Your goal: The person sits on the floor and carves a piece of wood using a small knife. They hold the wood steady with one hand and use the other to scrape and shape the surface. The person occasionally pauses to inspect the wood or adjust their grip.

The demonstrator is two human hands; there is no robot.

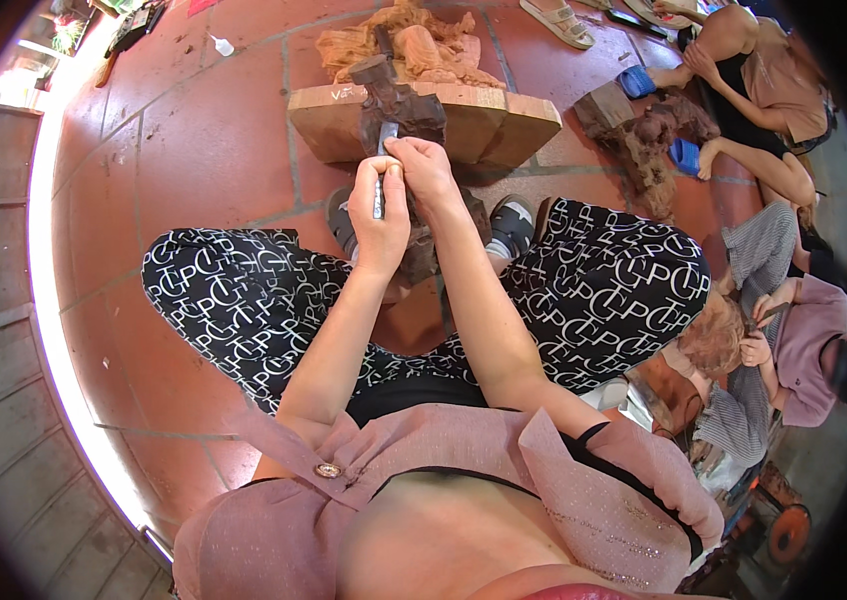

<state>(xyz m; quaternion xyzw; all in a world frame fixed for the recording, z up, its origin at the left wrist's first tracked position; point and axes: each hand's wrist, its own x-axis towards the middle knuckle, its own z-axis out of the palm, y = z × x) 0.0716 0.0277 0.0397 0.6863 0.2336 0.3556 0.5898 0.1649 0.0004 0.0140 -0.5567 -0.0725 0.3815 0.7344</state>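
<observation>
Together, both hands grip a slim metal tool [379,203] — the left hand [384,222] wrapped around its lower part, the right hand [424,172] fingering it higher up, where it meets the dark carved wood [414,112]. That piece overlaps the near edge of a wooden block [506,126]; an orange-brown carving [434,50] sits toward its far edge.

Red tiled floor [214,130] carries a pale wooden block [506,118]; left of the block lies a small white bottle-like item [223,46], right of it gnarled brown wood [656,150], beyond it rightward a beige sandal [560,22].
</observation>
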